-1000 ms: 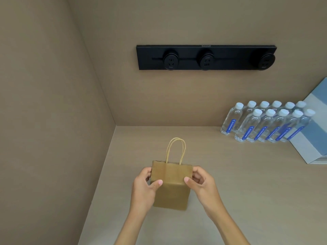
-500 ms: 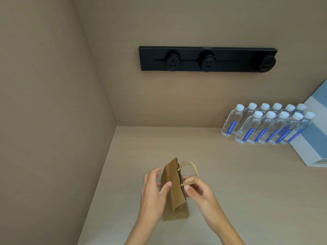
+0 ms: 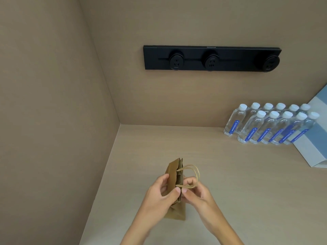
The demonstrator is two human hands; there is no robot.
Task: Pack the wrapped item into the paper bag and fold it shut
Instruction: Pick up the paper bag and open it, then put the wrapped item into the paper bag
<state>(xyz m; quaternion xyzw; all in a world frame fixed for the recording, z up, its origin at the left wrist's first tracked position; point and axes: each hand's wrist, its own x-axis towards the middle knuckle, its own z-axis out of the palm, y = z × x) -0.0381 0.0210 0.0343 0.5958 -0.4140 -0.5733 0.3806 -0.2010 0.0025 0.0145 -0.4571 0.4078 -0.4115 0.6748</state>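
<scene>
beige counter [image 3: 230,174], matching beige walls [image 3: 53,85]

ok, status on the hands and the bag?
Left hand and right hand both pinching the paper bag near its top edge. Bag edge-on, handles pointing right. Wrapped item not visible. Water bottles far right, clear of work.

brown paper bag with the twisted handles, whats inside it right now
Nothing inside the small brown paper bag shows. Its mouth is pressed flat, seen edge-on, pinched by the left hand and right hand. No wrapped item is visible anywhere.
</scene>
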